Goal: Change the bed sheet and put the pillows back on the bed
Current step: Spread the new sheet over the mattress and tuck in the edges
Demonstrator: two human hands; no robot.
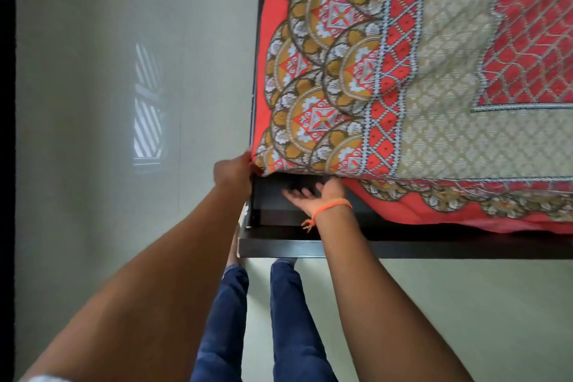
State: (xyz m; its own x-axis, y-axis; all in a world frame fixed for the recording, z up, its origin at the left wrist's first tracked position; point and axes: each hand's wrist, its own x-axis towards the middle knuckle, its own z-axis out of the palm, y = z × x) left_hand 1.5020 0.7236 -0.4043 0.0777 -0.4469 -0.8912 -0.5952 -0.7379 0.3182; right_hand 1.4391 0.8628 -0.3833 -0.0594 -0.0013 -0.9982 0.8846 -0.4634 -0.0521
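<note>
A red, mustard and beige patterned bed sheet point(403, 71) covers the mattress, and its near edge hangs over the foot of the bed. My left hand point(234, 172) grips the sheet-covered mattress corner and holds it lifted off the dark frame point(279, 246). My right hand point(313, 195), with an orange thread at the wrist, reaches palm-up into the gap under the lifted corner, fingers straight. No pillows are in view.
Pale floor point(93, 102) lies left of the bed with a patch of window light on it. My legs in blue jeans point(254, 319) stand right against the frame's near edge. A dark strip runs along the far left.
</note>
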